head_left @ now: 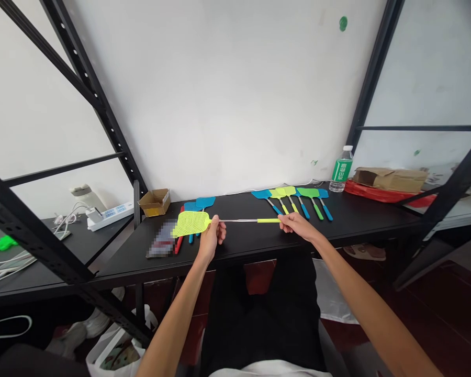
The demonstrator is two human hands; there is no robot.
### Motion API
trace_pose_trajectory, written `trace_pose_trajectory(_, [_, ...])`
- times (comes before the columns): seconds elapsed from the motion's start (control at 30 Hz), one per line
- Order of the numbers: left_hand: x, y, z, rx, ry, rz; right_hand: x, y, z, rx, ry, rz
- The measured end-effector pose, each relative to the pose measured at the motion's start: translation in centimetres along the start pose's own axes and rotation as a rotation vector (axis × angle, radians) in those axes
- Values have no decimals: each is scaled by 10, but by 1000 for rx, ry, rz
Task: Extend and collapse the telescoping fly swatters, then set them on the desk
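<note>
A yellow-green fly swatter (194, 222) is stretched level between my two hands above the black desk. My left hand (214, 233) is closed around the neck, just where the perforated head meets the metal rod. At the far end, my right hand (296, 226) grips the yellow-green handle. Part of the silver rod shows between the hands. Behind the swatter's head lie blue fly swatters (205, 202), partly covered by it, and a red item (178, 244). Beyond my right hand, several blue, yellow and green fly swatters (310, 192) lie in a row.
A small cardboard box (155, 203) stands at the desk's left end, near a blurred-out flat item (161, 241). On the right are a water bottle (341, 170) and an opened carton (390, 179) on red plastic. Black shelf posts (112, 120) flank the desk (235, 243). A power strip (112, 215) lies at left.
</note>
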State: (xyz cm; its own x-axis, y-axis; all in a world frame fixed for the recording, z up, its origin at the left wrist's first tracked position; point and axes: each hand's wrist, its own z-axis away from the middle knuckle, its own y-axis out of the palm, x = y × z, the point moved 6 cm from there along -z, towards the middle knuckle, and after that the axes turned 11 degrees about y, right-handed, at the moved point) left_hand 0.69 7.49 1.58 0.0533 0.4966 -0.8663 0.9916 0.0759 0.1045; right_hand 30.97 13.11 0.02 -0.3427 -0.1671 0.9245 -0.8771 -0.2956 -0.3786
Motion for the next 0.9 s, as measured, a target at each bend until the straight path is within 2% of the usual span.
trace_pose_trajectory(0.17, [3, 1, -1, 9, -29, 31, 3, 2, 1, 8, 7, -40])
trace_pose_trajectory(0.37, [8, -6, -3, -93, -49, 66, 12, 2, 5, 37, -35, -85])
trace_pose_trajectory(0.57, [10, -11, -2, -158, -54, 99, 6, 1, 1, 70, -43, -128])
trace_pose_trajectory(0.73, [4, -7, -2, -85, -30, 45, 3, 1, 0, 32, -1, -91])
trace_pose_trajectory(0.9, [0, -2, 0, -8, 1, -33, 7, 2, 2, 54, -21, -46])
